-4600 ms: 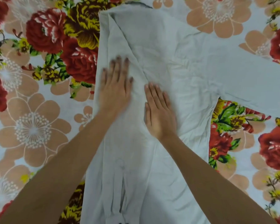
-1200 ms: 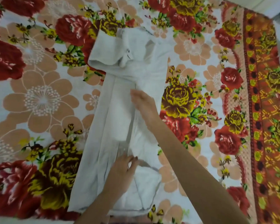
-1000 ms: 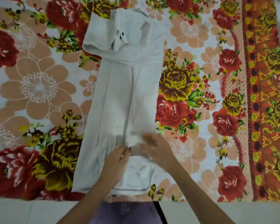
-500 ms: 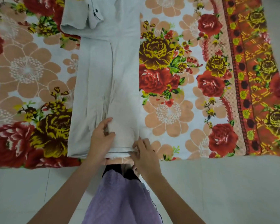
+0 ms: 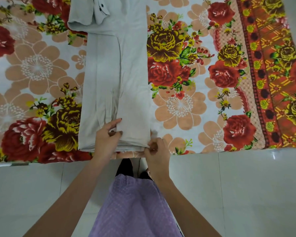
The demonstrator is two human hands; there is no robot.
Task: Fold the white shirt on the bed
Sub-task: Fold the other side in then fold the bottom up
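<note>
A: At the near edge of the bed [image 5: 186,106], the white shirt [image 5: 116,79] lies as a long narrow strip, cuff [image 5: 101,12] folded in at the far end. Left hand [image 5: 108,139] clamps the hem mid-width, thumb on top.

B: Right hand [image 5: 156,147] pinches the hem's right corner, fingers closed. To do it well, I'd lift both grips level and carry the hem straight toward the collar end, edges aligned

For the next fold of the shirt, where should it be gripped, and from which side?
Probably the two near hem corners, from the bed edge. The shirt lies as a long narrow strip running away, so its near end lifts over. The left hand and right hand already pinch there.
</note>
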